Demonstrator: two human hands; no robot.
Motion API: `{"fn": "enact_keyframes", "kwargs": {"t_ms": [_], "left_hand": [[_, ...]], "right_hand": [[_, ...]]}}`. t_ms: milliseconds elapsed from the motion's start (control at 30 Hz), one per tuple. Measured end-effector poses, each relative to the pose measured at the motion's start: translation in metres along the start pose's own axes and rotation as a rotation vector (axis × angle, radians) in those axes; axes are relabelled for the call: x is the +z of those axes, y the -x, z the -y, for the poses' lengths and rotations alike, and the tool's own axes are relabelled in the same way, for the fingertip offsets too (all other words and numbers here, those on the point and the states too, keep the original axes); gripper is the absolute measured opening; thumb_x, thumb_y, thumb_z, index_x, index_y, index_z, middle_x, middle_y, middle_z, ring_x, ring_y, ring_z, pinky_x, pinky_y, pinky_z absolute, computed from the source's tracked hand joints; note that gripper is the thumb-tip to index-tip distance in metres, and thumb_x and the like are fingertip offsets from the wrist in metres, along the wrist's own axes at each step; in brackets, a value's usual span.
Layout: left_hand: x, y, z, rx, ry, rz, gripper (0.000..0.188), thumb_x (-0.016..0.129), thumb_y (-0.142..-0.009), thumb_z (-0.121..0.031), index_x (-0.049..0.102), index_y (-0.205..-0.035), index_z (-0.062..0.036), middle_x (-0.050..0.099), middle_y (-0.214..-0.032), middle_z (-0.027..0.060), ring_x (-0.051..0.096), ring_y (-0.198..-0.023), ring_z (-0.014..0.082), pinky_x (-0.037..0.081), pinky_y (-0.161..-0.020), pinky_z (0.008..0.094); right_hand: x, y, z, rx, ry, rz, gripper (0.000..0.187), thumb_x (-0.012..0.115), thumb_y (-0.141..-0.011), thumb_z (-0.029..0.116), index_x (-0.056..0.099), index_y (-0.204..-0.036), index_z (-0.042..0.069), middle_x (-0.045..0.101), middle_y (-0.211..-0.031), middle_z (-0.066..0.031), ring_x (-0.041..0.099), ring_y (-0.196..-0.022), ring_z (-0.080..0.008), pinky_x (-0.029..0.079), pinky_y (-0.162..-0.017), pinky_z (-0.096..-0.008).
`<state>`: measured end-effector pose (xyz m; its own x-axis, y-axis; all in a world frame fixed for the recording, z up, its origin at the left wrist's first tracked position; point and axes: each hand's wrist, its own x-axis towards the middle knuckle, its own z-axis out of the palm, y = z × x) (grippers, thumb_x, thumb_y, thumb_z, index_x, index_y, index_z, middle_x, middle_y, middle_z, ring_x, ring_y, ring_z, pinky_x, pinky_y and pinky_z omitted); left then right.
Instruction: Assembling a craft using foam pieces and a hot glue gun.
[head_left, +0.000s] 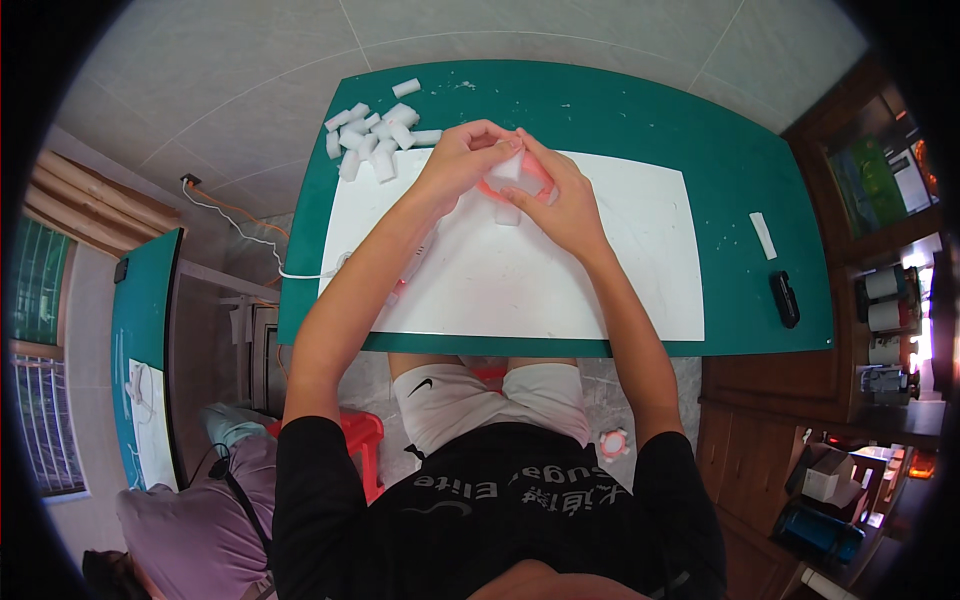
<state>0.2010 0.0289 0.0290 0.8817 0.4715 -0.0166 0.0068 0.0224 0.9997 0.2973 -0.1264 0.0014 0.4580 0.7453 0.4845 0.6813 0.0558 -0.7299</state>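
Over a white sheet (520, 285), both my hands are closed around a pink ring (535, 175) with white foam blocks at it. My left hand (465, 165) grips its left side, the thumb against a white foam block (509, 168). My right hand (568, 205) curls round the right side, thumb at the lower edge. Another foam block (507, 214) shows just below the ring; whether it is attached, I cannot tell. Fingers hide parts of the ring. Beside my left forearm, a white corded tool (415, 262) is partly covered.
Several loose foam blocks (380, 135) are heaped at the table's far left. A white strip (763, 235) and a black object (785, 300) rest on the right. A white cord (300, 276) runs off the left edge. Another person (205, 515) sits at the lower left.
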Motion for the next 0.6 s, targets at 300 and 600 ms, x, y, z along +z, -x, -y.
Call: {"fn": "enact_keyframes", "kwargs": {"t_ms": [300,600], "left_hand": [[-0.002,0.004,-0.016,-0.024,-0.021,-0.033,0.021,0.062,-0.096,-0.019,0.067,-0.110,-0.0041,0.068,-0.115,0.0073,0.062,-0.105,0.0156,0.049,-0.091,0.0294],[-0.011,0.004,-0.014,0.082,-0.044,-0.106,0.030,0.058,-0.099,-0.029,0.067,-0.115,-0.0057,0.066,-0.119,0.0080,0.056,-0.117,0.0195,0.038,-0.103,0.0354]], "right_hand": [[-0.016,0.001,0.003,0.044,-0.091,0.002,0.077,0.071,-0.076,0.013,0.042,-0.147,0.015,0.059,-0.131,-0.0148,0.055,-0.123,-0.0303,0.044,-0.103,-0.0387],[-0.020,0.000,-0.018,0.287,-0.201,0.058,0.060,0.072,-0.079,0.014,0.053,-0.136,0.008,0.068,-0.109,-0.0109,0.064,-0.099,-0.0219,0.046,-0.094,-0.0336]]}}
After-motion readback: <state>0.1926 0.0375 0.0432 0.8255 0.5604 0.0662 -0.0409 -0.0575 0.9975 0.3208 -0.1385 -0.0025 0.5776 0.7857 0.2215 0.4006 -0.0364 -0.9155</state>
